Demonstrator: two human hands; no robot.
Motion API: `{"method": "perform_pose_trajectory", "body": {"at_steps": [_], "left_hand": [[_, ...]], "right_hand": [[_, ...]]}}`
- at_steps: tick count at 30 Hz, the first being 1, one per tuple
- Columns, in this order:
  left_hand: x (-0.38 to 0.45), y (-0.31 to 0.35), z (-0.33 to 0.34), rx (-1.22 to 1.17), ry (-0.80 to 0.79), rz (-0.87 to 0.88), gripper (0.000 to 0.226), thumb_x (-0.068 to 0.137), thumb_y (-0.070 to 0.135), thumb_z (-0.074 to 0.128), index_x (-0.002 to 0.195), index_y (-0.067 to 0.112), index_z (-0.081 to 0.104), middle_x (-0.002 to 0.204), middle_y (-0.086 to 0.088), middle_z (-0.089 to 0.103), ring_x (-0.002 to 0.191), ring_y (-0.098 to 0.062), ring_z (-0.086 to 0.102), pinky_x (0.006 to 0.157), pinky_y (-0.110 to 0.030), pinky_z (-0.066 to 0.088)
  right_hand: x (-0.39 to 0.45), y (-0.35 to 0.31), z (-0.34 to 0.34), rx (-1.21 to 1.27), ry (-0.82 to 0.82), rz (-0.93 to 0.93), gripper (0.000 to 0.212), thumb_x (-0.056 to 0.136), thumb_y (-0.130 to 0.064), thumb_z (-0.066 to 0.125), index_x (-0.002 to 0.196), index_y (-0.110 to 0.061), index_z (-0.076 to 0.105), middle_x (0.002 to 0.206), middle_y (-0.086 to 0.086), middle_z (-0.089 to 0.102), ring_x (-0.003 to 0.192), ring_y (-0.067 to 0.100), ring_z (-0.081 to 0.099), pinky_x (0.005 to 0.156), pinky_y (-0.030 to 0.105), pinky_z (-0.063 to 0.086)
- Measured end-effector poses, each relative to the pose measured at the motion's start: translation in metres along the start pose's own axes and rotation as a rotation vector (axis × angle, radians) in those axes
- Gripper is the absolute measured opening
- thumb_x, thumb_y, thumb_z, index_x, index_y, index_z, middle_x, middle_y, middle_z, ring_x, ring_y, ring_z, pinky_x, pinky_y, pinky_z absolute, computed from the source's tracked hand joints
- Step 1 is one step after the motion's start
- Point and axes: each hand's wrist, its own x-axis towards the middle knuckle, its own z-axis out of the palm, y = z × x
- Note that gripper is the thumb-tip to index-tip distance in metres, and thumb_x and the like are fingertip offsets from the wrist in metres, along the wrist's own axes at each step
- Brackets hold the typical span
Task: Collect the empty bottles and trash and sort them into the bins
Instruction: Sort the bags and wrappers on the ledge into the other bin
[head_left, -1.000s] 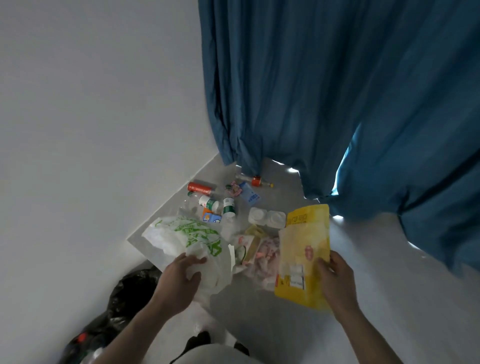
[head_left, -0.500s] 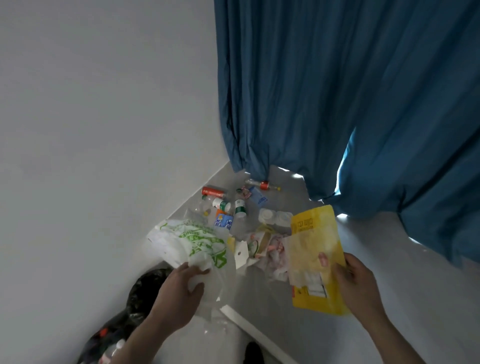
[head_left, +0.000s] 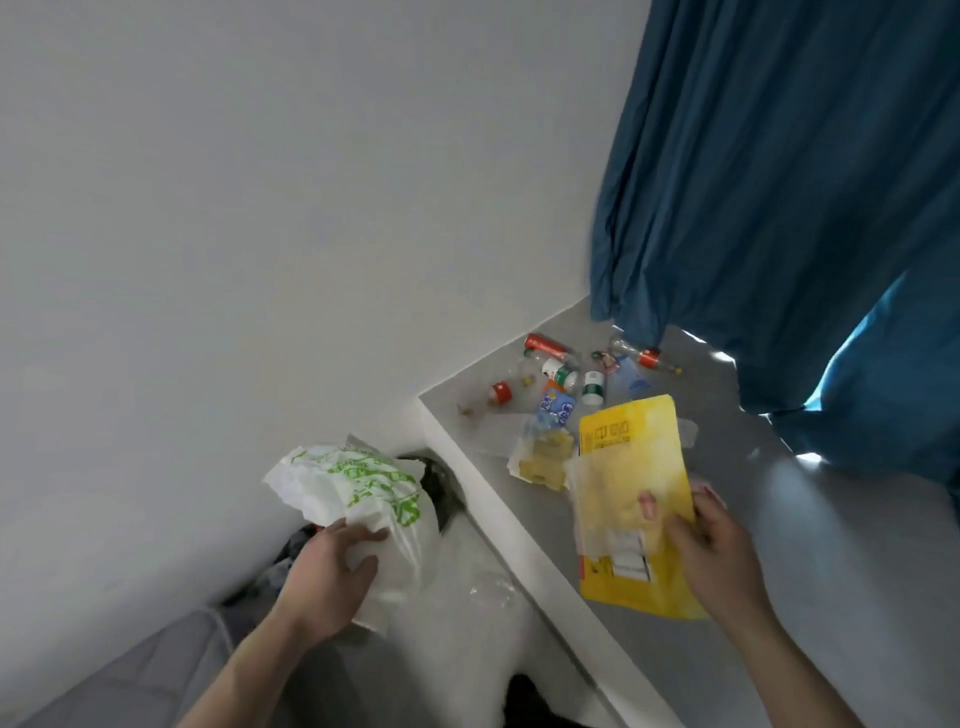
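My left hand (head_left: 327, 577) grips a crumpled white plastic bag with green print (head_left: 358, 488), held off the ledge and above a black bin bag (head_left: 441, 488) that is mostly hidden behind it. My right hand (head_left: 717, 551) pinches the right edge of a flat yellow pouch (head_left: 623, 499), held over the grey ledge (head_left: 810, 545). On the ledge's far corner lie several small bottles, among them a red one (head_left: 545, 345), green-labelled ones (head_left: 591, 387) and a clear bottle with a red label (head_left: 647, 357). A torn yellowish wrapper (head_left: 540, 460) lies next to the pouch.
A blue curtain (head_left: 779, 182) hangs over the back and right of the ledge. A white wall (head_left: 260, 208) fills the left. The ledge's white front edge (head_left: 519, 530) runs diagonally between my hands. Grey fabric (head_left: 130, 680) lies at the bottom left.
The view has swung left. My left hand carried the white bag off the ledge toward the black bin bag. My right hand still holds the yellow pouch, which stays over the ledge.
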Motion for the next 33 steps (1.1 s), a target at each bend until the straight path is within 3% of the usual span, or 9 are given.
{"method": "perform_pose_trajectory", "body": {"at_steps": [2, 6, 10, 14, 20, 22, 24, 26, 33], "left_hand": [[-0.005, -0.017, -0.009, 0.015, 0.012, -0.049, 0.034, 0.089, 0.015, 0.068, 0.114, 0.037, 0.072, 0.110, 0.012, 0.059, 0.107, -0.023, 0.063, 0.084, -0.026, 0.042], [-0.008, -0.036, -0.021, -0.014, 0.062, -0.163, 0.035, 0.088, 0.011, 0.068, 0.115, 0.032, 0.074, 0.109, 0.006, 0.058, 0.101, -0.025, 0.063, 0.081, -0.027, 0.041], [-0.002, -0.048, -0.023, -0.005, 0.072, -0.238, 0.035, 0.088, 0.012, 0.068, 0.115, 0.033, 0.074, 0.113, 0.005, 0.060, 0.104, -0.023, 0.062, 0.083, -0.028, 0.042], [0.011, -0.055, -0.023, 0.000, 0.052, -0.285, 0.036, 0.088, 0.013, 0.066, 0.118, 0.032, 0.073, 0.118, 0.005, 0.060, 0.105, -0.022, 0.060, 0.088, -0.030, 0.046], [0.058, -0.067, -0.025, -0.036, -0.097, -0.281, 0.036, 0.086, 0.017, 0.063, 0.101, 0.049, 0.066, 0.117, 0.012, 0.058, 0.111, -0.018, 0.060, 0.093, -0.027, 0.045], [0.082, -0.082, -0.023, -0.009, -0.198, -0.295, 0.033, 0.082, 0.022, 0.060, 0.092, 0.053, 0.062, 0.126, 0.009, 0.059, 0.117, -0.019, 0.059, 0.098, -0.027, 0.045], [0.111, -0.099, -0.021, 0.033, -0.288, -0.292, 0.030, 0.079, 0.026, 0.056, 0.091, 0.053, 0.062, 0.137, 0.006, 0.058, 0.125, -0.020, 0.056, 0.104, -0.027, 0.043], [0.140, -0.114, -0.021, 0.063, -0.364, -0.264, 0.029, 0.083, 0.024, 0.057, 0.094, 0.050, 0.061, 0.135, 0.009, 0.057, 0.126, -0.019, 0.056, 0.105, -0.026, 0.042], [0.240, -0.171, 0.009, 0.112, -0.564, -0.217, 0.039, 0.086, 0.024, 0.049, 0.116, 0.039, 0.068, 0.133, 0.013, 0.055, 0.130, -0.016, 0.050, 0.108, -0.034, 0.043]], "right_hand": [[0.007, -0.002, 0.014, 0.015, -0.030, -0.016, 0.015, 0.094, -0.007, 0.066, 0.095, -0.020, 0.073, 0.085, -0.023, 0.071, 0.077, 0.003, 0.066, 0.064, 0.015, 0.047], [0.027, -0.011, 0.046, 0.038, -0.152, -0.017, 0.019, 0.094, -0.011, 0.067, 0.094, -0.028, 0.074, 0.088, -0.015, 0.076, 0.081, 0.007, 0.070, 0.068, 0.030, 0.050], [0.052, -0.018, 0.079, 0.000, -0.257, -0.064, 0.019, 0.094, -0.013, 0.067, 0.094, -0.030, 0.073, 0.083, 0.006, 0.073, 0.075, 0.037, 0.066, 0.062, 0.035, 0.046], [0.074, -0.032, 0.107, -0.039, -0.341, -0.053, 0.017, 0.096, -0.012, 0.062, 0.095, -0.026, 0.072, 0.079, 0.002, 0.074, 0.060, 0.028, 0.060, 0.057, 0.033, 0.044], [0.094, -0.057, 0.153, 0.006, -0.354, 0.011, 0.017, 0.087, -0.039, 0.069, 0.092, -0.022, 0.071, 0.081, 0.009, 0.072, 0.078, 0.038, 0.066, 0.066, 0.043, 0.053], [0.097, -0.060, 0.175, 0.021, -0.329, 0.063, 0.031, 0.078, -0.051, 0.070, 0.092, -0.023, 0.073, 0.085, 0.008, 0.074, 0.078, 0.030, 0.068, 0.071, 0.041, 0.053], [0.097, -0.065, 0.198, 0.019, -0.329, 0.118, 0.006, 0.088, -0.030, 0.071, 0.092, -0.029, 0.075, 0.089, -0.003, 0.077, 0.087, 0.022, 0.073, 0.079, 0.044, 0.056], [0.100, -0.065, 0.222, 0.005, -0.309, 0.186, 0.024, 0.094, -0.010, 0.067, 0.092, -0.032, 0.076, 0.091, -0.007, 0.078, 0.091, 0.026, 0.073, 0.084, 0.049, 0.056], [0.129, -0.072, 0.305, -0.003, -0.283, 0.313, 0.010, 0.091, -0.023, 0.074, 0.097, -0.031, 0.077, 0.093, -0.014, 0.077, 0.088, 0.004, 0.072, 0.079, 0.028, 0.057]]}}
